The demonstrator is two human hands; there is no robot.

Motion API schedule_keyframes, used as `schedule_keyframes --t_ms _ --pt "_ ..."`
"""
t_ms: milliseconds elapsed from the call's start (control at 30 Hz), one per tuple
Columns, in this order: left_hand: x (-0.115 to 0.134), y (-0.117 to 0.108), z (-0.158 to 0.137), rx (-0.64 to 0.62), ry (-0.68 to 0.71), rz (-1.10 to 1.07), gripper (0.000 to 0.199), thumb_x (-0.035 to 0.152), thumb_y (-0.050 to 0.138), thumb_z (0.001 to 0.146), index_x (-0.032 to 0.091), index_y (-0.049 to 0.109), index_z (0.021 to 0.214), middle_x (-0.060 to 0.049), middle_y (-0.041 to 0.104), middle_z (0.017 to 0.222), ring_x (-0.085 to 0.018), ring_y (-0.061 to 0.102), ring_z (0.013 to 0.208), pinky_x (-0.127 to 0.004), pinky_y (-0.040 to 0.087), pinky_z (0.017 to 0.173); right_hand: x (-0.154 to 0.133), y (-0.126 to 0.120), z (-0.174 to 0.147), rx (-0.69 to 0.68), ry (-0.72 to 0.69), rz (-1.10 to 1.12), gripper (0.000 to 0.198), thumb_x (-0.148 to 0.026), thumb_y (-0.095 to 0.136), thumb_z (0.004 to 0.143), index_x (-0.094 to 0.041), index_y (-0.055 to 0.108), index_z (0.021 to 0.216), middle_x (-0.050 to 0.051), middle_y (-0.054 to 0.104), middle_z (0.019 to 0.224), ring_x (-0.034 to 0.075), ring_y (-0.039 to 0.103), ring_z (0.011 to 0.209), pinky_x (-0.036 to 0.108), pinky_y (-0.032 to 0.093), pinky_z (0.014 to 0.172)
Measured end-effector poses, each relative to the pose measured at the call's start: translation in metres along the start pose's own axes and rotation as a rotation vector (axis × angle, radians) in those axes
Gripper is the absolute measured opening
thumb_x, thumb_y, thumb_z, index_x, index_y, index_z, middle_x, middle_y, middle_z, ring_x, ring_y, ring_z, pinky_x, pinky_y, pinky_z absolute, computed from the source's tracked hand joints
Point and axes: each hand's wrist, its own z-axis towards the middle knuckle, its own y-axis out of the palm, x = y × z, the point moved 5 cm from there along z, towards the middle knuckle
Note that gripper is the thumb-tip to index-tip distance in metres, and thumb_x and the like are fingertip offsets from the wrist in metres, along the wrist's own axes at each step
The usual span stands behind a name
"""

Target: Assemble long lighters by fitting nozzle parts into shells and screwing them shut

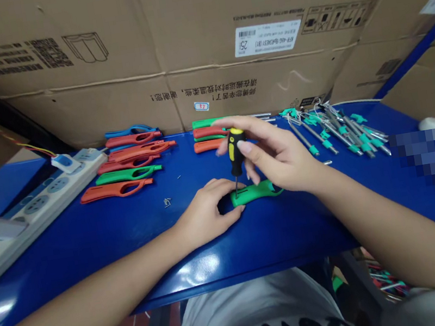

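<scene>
Upright in my right hand [282,155] is a small screwdriver [236,152] with a black and yellow handle, pinched between thumb and fingers. Its thin shaft points down onto the left end of a green lighter casing [253,193] lying flat on the blue table. My left hand [208,208] grips that same end of the casing between thumb and forefinger. The casing's looped right part is partly hidden behind my right hand. Left of my left hand lies a small group of screws [167,202].
Orange, red, green and blue lighter casings [122,189] lie in a column at left; more casings [209,145] lie behind my right hand. Metal tubes with teal parts [345,132] are heaped at right. A white power strip [39,213] runs along the left; cardboard [110,108] stands behind.
</scene>
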Motion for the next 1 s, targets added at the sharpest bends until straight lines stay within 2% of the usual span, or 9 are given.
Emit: schedule_keyframes --t_ms 133,233,367,500,567,700,767,900,1000 --pt "0.001 -0.001 -0.001 0.006 0.007 0.004 0.026 0.02 0.069 0.087 0.017 0.067 0.113 -0.008 0.073 0.117 -0.023 0.066 0.11 -0.042 0.049 0.102 -0.003 -0.008 -0.001 0.158 -0.089 -0.193 0.034 -0.046 0.064 0.093 -0.022 0.067 0.117 0.008 0.072 0.119 0.023 0.07 0.098 0.035 0.06 0.084" --pt "0.001 0.0 0.0 -0.009 0.002 0.004 0.026 0.019 0.069 0.087 0.018 0.067 0.113 -0.008 0.073 0.116 -0.023 0.066 0.109 -0.042 0.049 0.101 -0.002 -0.004 0.0 0.044 -0.043 -0.144 0.037 -0.039 0.046 0.103 -0.025 0.056 0.136 0.008 0.068 0.13 0.021 0.071 0.1 0.037 0.059 0.088" --pt "0.001 0.0 0.0 -0.008 0.005 -0.006 0.025 0.018 0.069 0.087 0.019 0.068 0.111 -0.006 0.073 0.114 -0.023 0.066 0.108 -0.041 0.05 0.1 0.001 0.003 0.0 -0.121 0.049 0.07 0.047 -0.033 0.038 0.106 -0.027 0.034 0.153 0.009 0.059 0.143 0.016 0.071 0.094 0.03 0.061 0.072" --pt "0.0 0.001 0.0 -0.001 0.012 -0.009 0.029 0.018 0.069 0.086 0.018 0.068 0.116 -0.008 0.073 0.117 -0.024 0.065 0.112 -0.042 0.05 0.103 -0.001 -0.002 0.0 0.008 -0.044 -0.137 0.047 -0.044 0.065 0.093 -0.024 0.057 0.134 0.009 0.064 0.136 0.025 0.067 0.113 0.035 0.06 0.086" --pt "0.0 0.001 0.0 0.0 0.019 -0.017 0.031 0.018 0.069 0.086 0.017 0.067 0.117 -0.008 0.072 0.119 -0.024 0.065 0.113 -0.041 0.05 0.103 -0.004 -0.004 0.0 0.053 -0.093 -0.192 0.045 -0.046 0.062 0.095 -0.022 0.058 0.134 0.009 0.065 0.134 0.026 0.064 0.118 0.038 0.058 0.093" --pt "0.0 0.001 0.0 -0.012 0.019 -0.014 0.034 0.018 0.069 0.087 0.019 0.066 0.121 -0.007 0.073 0.119 -0.023 0.066 0.11 -0.04 0.051 0.099 -0.004 -0.002 0.003 -0.012 -0.04 0.021 0.042 -0.032 0.034 0.108 -0.022 0.049 0.145 0.008 0.066 0.132 0.016 0.07 0.095 0.032 0.06 0.079" --pt "0.001 0.001 0.0 -0.017 0.022 -0.009 0.034 0.018 0.069 0.088 0.02 0.065 0.122 -0.006 0.073 0.12 -0.023 0.066 0.109 -0.041 0.051 0.1 -0.003 -0.004 0.003 0.004 -0.046 0.041 0.037 -0.033 0.044 0.106 -0.022 0.055 0.14 0.006 0.071 0.121 0.014 0.07 0.084 0.03 0.059 0.075" --pt "0.002 0.001 0.0 -0.018 0.037 -0.004 0.034 0.018 0.07 0.088 0.018 0.065 0.122 -0.007 0.072 0.123 -0.023 0.066 0.111 -0.041 0.049 0.102 -0.006 -0.012 -0.001 0.192 -0.182 -0.17 0.031 -0.039 0.069 0.092 -0.022 0.07 0.117 0.007 0.075 0.113 0.02 0.07 0.091 0.034 0.059 0.081" --pt "0.004 0.001 0.001 -0.024 0.042 -0.009 0.033 0.017 0.069 0.089 0.019 0.065 0.121 -0.007 0.073 0.12 -0.022 0.066 0.11 -0.04 0.049 0.101 -0.005 -0.007 -0.001 0.139 -0.143 -0.103 0.033 -0.036 0.049 0.103 -0.023 0.062 0.131 0.008 0.072 0.119 0.019 0.07 0.093 0.032 0.059 0.079"
